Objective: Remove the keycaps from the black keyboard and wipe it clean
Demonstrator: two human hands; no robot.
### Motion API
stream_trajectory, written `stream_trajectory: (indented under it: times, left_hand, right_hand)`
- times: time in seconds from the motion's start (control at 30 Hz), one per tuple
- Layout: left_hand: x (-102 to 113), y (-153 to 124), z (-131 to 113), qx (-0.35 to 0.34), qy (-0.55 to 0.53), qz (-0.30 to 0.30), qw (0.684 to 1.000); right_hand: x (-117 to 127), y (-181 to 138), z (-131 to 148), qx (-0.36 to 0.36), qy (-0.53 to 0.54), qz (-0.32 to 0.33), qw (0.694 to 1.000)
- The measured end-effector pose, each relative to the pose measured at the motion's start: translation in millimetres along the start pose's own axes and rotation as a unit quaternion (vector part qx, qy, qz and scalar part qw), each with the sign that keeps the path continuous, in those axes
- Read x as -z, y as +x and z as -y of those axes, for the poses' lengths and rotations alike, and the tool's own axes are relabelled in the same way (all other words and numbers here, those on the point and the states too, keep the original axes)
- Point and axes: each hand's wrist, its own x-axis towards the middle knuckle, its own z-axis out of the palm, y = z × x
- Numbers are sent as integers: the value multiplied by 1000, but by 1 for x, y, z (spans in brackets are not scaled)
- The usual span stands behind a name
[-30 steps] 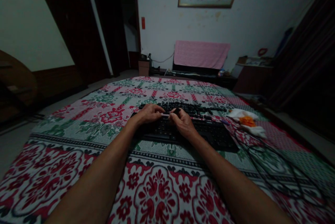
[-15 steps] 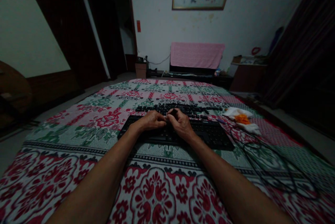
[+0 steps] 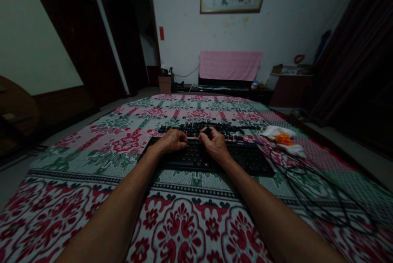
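A black keyboard (image 3: 192, 158) with rows of bare key sockets lies across the patterned bedspread in front of me. My left hand (image 3: 173, 141) rests at its upper edge, left of the middle, with the fingers curled and thumb pressed in; whatever they hold, if anything, is hidden. To its right my right hand (image 3: 214, 144) hovers over the board, thumb and forefinger pinched together around what looks like a small black keycap (image 3: 208, 131). Many loose black keycaps (image 3: 225, 128) are spread in rows just beyond the keyboard. A gap separates the two hands.
A black cable (image 3: 319, 205) coils on the bedspread (image 3: 181, 226) at the right. Near it are a white cloth or tissue with an orange patch (image 3: 284, 139) and a thin purplish tool (image 3: 259, 142). Beyond the bed stands a low cabinet with a pink cloth (image 3: 230, 65) over a screen.
My hands have come apart: the left has shifted left and slightly down, while the right has moved a little to the right. The keyboard stays in place.
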Motion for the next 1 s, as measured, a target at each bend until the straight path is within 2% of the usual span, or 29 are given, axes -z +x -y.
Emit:
stream_trajectory:
  times: [0.13, 0.33, 0.43, 0.6, 0.8, 1.0]
  left_hand:
    - [1, 0, 3, 0, 3, -14, 1000]
    - [-1, 4, 13, 4, 55, -112, 992]
    - [-4, 10, 14, 25, 67, -134, 988]
    - [-9, 25, 16, 79, 69, -126, 986]
    - [-10, 40, 22, 147, 42, -66, 986]
    - [-14, 41, 31, 173, 10, -73, 982]
  right_hand:
    - [-1, -1, -2, 0, -20, 9, 1000]
    - [0, -1, 0, 4, -27, 22, 999]
    - [1, -1, 1, 6, -27, 24, 999]
    - [0, -3, 2, 4, -30, 25, 999]
    - [0, -4, 0, 9, -31, 38, 999]
    - [-1, -5, -2, 13, -31, 39, 999]
